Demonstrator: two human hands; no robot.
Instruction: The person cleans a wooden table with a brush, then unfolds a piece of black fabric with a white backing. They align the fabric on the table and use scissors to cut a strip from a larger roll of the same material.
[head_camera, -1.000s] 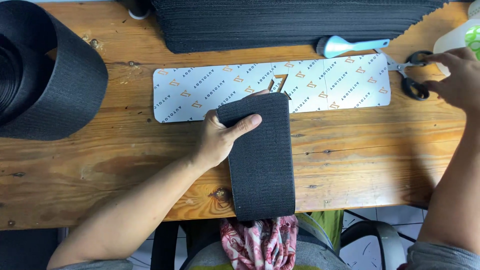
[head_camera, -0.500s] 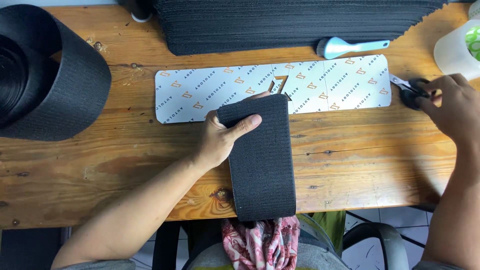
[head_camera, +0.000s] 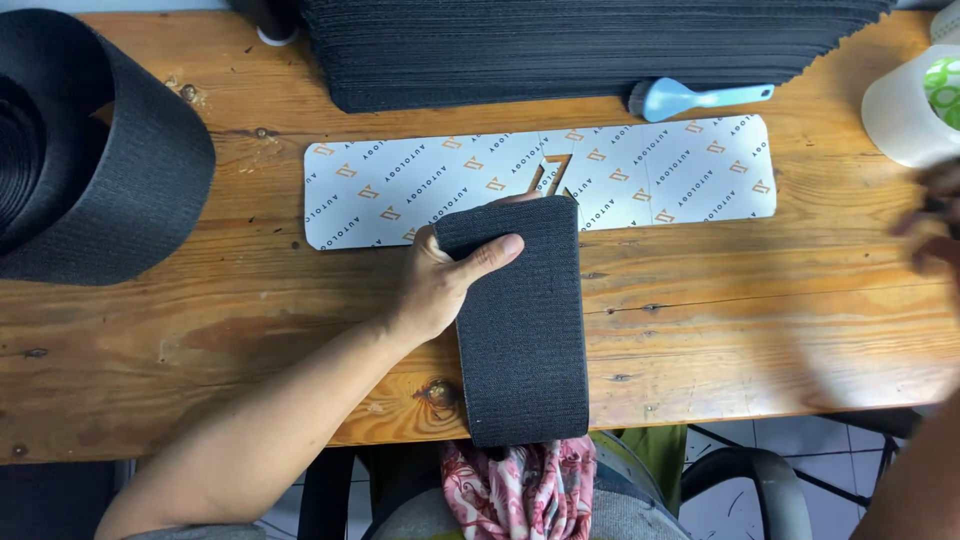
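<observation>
My left hand (head_camera: 440, 285) presses down on a wide black elastic strip (head_camera: 525, 340), thumb on top near its folded far end. The strip lies lengthwise toward me and hangs over the table's near edge. Its far end overlaps a white patterned template card (head_camera: 660, 180) with rounded corners. My right hand (head_camera: 935, 235) is a motion blur at the right edge, above the wood. Something dark shows at its top. The scissors are no longer on the table beside the card, so they seem to be in that hand.
A big roll of black elastic (head_camera: 110, 170) sits at the left. A stack of cut black strips (head_camera: 560, 50) lines the far edge, with a light blue brush (head_camera: 690, 97) beside it. A white tub (head_camera: 905, 115) stands far right. Patterned cloth (head_camera: 520, 490) lies on my lap.
My right hand closed over the scissors by the card's right end and has swung away toward me, blurred. The scissors are gone from the table. My left hand stays on the strip.
</observation>
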